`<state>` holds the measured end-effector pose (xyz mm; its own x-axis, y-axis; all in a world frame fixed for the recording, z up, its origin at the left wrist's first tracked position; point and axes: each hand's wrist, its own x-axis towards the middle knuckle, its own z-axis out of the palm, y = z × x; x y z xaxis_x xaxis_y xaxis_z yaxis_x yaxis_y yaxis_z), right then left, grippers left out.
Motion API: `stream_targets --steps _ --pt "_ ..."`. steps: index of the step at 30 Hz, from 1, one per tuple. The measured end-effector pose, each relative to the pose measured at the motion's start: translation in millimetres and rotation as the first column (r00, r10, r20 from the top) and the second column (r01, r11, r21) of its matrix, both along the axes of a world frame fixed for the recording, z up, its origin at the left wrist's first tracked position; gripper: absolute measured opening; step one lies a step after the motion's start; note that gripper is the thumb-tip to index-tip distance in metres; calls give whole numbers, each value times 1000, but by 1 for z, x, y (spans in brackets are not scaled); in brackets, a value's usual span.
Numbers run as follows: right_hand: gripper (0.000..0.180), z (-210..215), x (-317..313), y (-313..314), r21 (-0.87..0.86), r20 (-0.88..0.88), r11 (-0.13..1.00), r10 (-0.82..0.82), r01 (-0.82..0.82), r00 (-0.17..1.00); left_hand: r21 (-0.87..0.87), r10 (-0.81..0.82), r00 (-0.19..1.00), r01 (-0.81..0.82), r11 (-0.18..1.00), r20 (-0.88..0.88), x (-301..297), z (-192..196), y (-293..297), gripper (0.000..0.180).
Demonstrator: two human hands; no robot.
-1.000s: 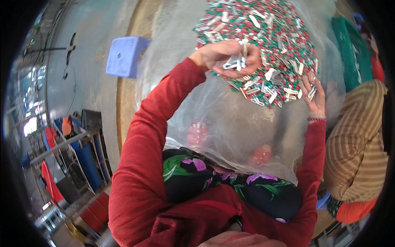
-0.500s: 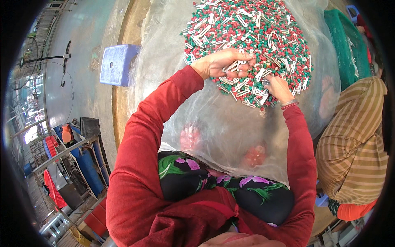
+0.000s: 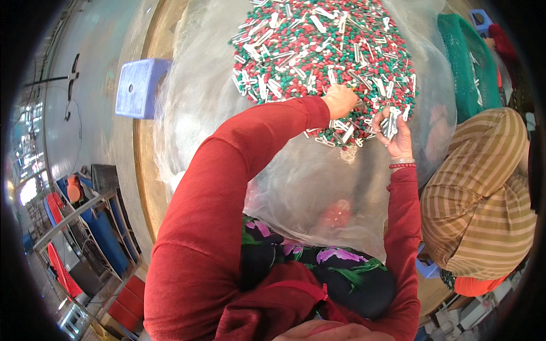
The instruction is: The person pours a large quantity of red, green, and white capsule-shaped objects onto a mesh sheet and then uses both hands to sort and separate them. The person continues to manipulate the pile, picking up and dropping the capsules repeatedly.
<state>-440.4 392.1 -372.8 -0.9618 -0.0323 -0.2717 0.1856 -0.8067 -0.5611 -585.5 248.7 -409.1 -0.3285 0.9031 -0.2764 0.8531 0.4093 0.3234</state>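
Fingers (image 3: 392, 122) perhaps around white pieces (image 3: 390, 126)

Both hands (image 3: 340, 101) (image 3: 392, 132) in a red-green-white pellet heap (image 3: 324, 51)

Clear plastic sheet/bag (image 3: 227, 108) spread over the round table (image 3: 142, 170), crinkled, translucent; no labels, signs or screens visible.

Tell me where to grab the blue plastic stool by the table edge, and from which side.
Grip the blue plastic stool by the rim of its flat seat, coming from above. The seat faces up with a round hole in the middle, and its near edges show clear of the clear plastic sheet.
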Motion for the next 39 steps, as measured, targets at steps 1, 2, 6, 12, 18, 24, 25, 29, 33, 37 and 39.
stream_targets --steps 1,2,6,12,18,24,25,29,33,37,39 --pt "26 1 0 -2 62 3 997 40 -40 999 -43 5 998 -2 999 69 -4 3 0 18" --pt "25 3 0 -4 129 3 989 77 -76 997 -80 39 983 -25 997 180 -12 6 -2 22" --pt "15 -7 -11 -32 294 242 954 -25 -49 970 91 107 825 -187 978 555 -34 8 -31 41" --pt "21 5 -30 -69 375 209 927 -73 -11 975 -15 252 360 -548 836 898 -13 41 -47 49" --pt "14 33 -27 -60 421 207 897 48 -133 977 278 79 655 -424 862 752 -11 42 -49 56" --pt "27 66 -13 -15 463 281 635 557 -619 782 -61 -92 612 225 972 786 -36 90 -76 46" --pt "27 62 -9 -6 438 253 629 599 -642 760 -45 -114 536 274 961 837 -41 81 -81 40" --pt "22 58 2 5 263 -56 883 416 -388 908 -166 168 -52 55 985 984 -53 115 -99 28" --pt "25 28 -21 28 321 4 936 151 -144 989 18 -81 -465 -138 990 881 -56 94 -105 33" --pt "33 -25 -59 67 828 367 502 -146 -250 919 -101 18 -346 -223 970 938 -46 103 -97 32" --pt "35 -65 -69 69 952 243 -127 -240 -279 940 -212 145 -254 -259 942 956 -39 101 -89 32"
